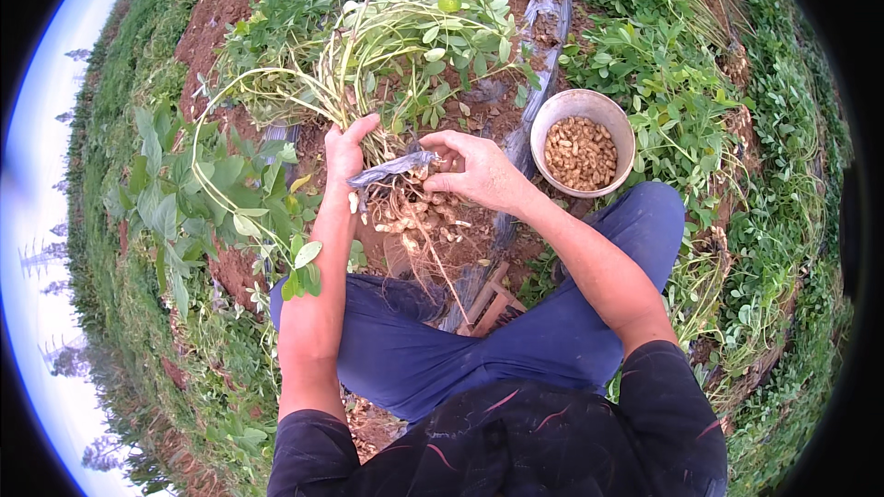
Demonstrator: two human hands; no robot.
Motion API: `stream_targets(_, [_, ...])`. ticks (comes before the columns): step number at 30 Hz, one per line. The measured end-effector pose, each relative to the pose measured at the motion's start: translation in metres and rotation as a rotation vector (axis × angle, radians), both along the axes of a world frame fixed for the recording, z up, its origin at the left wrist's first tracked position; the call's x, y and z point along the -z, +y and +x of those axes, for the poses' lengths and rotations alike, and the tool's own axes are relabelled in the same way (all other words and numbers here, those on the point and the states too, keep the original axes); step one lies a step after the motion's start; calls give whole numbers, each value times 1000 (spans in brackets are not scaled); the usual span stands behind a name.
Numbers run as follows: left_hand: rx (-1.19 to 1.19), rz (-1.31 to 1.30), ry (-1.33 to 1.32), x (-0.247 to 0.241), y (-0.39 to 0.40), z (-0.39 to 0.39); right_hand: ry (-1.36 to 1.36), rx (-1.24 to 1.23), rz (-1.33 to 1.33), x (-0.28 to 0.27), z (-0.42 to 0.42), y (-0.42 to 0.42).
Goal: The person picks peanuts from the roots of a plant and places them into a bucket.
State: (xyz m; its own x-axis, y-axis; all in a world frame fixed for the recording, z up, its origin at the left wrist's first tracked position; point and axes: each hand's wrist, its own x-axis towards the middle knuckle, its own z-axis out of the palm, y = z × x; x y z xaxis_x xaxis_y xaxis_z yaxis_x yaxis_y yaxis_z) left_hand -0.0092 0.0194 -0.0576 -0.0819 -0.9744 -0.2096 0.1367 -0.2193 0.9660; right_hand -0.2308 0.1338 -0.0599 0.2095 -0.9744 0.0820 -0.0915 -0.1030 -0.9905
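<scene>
My left hand (347, 152) grips the stems of an uprooted peanut plant (345, 76), its leafy tops spread away from me. Toward me hang the roots with a cluster of peanut pods (421, 214), and one long root dangles between my knees. A torn strip of plastic film (394, 169) lies across the base of the stems. The fingers of my right hand (473, 169) are curled at the end of that strip, by the roots; whether they pinch it or a pod is hard to see.
A pale bucket (625, 152) holding loose peanuts (580, 152) stands right of my hands, near my right knee. Part of a wooden stool (490, 300) shows between my legs. Plastic film (542, 48) edges the red soil. More peanut plants (635, 48) lie to the right.
</scene>
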Motion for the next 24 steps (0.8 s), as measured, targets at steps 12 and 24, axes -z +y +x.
stream_targets(12, [-79,93,-25,-7,6,-14,-180,-72,97,-15,7,-14])
stream_targets(24, [-129,-45,-155,11,-2,-7,271,180,17,-22,8,-8])
